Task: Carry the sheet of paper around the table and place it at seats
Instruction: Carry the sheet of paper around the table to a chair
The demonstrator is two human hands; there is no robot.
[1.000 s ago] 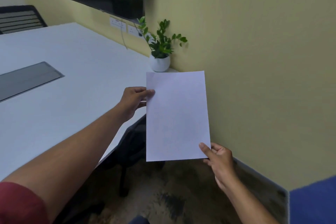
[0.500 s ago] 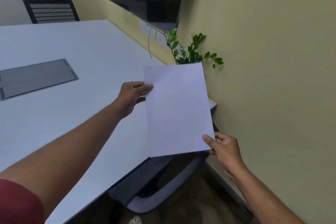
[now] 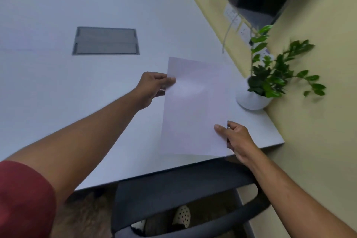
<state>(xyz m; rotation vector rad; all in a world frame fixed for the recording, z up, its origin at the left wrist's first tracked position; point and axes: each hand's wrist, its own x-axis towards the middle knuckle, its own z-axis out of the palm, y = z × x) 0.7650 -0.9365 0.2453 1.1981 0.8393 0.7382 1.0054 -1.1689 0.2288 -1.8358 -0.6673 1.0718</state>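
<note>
sheet of paper (image 3: pixel 195 106) held over the worktop (image 3: pixel 58 75) near its right edge, pinched by left hand (image 3: pixel 152 88) and right hand (image 3: pixel 234 138) fingers. risked brushing the potted plant (image 3: pixel 270 81) just right, or sliding off toward the chair (image 3: pixel 173 195) if released askew.

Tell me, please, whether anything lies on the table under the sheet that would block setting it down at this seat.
Nothing visible does. The sheet of paper, pinched by the left hand and right hand, hangs over bare table; the potted plant stands to its right.
</note>
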